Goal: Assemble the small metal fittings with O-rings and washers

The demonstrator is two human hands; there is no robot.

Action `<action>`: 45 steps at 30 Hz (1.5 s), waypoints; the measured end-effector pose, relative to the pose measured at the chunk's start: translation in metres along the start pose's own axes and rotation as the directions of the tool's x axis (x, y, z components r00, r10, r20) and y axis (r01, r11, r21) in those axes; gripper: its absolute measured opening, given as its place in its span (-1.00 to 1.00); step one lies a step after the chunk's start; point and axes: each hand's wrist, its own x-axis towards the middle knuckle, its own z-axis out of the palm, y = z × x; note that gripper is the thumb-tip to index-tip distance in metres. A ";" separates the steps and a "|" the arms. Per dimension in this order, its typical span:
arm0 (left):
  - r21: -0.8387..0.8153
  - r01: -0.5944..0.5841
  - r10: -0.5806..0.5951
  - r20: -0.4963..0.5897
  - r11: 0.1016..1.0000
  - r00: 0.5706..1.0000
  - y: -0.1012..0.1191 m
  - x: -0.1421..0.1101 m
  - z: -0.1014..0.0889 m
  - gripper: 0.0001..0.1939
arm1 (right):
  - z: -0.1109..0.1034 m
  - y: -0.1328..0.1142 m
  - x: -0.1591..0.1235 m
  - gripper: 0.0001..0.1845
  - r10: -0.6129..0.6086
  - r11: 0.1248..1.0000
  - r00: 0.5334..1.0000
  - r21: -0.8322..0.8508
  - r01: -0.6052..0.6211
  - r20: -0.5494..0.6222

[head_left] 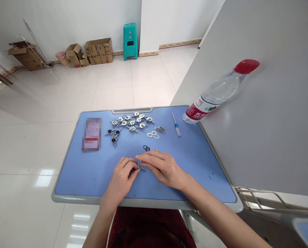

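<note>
My left hand (123, 174) pinches a small metal fitting (141, 167) with a short stem, low over the blue tabletop. Close above that fitting is my right hand (163, 167), its fingers stretched out and its thumb near the part; whether it touches the metal is hard to see. Just beyond the fingers lie several black rubber rings (146, 148). Farther off are flat metal plates with holes (153, 135) and small bent metal pieces (160, 129). A pile of silver metal fittings (132, 122) sits at the back, beside a few fittings with black discs (114, 140).
A screwdriver (176, 124) with a clear blue handle lies at the right, near a red-capped water bottle (204, 103). On the left is a blurred-out flat item (91, 134). A grey partition (270, 120) flanks the table (73, 172). Cardboard boxes (99, 51) and teal stools (130, 41) stand behind.
</note>
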 end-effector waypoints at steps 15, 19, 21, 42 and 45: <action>-0.012 0.000 0.000 0.011 1.000 1.000 -0.001 -0.001 0.000 -0.89 | 0.001 0.002 0.000 -0.71 0.009 0.995 1.000 -0.102 -0.010 -0.010; -0.017 -0.008 0.008 0.006 1.000 1.000 -0.002 -0.001 0.001 -0.89 | -0.005 -0.001 0.002 -0.59 0.067 0.998 0.988 -0.004 -0.067 0.137; -0.009 -0.010 0.010 0.003 1.000 1.000 -0.002 -0.001 0.001 -0.90 | -0.003 -0.001 0.002 -0.60 0.063 0.998 0.988 0.014 -0.066 0.141; -0.003 -0.023 0.023 -0.014 1.000 1.000 0.000 0.000 0.001 -0.89 | 0.001 -0.002 0.003 -0.62 -0.012 1.000 1.000 0.002 0.012 0.007; 0.001 -0.022 0.022 -0.016 1.000 1.000 0.000 0.000 0.001 -0.90 | 0.001 -0.002 0.003 -0.64 -0.022 0.998 1.000 0.053 0.023 -0.014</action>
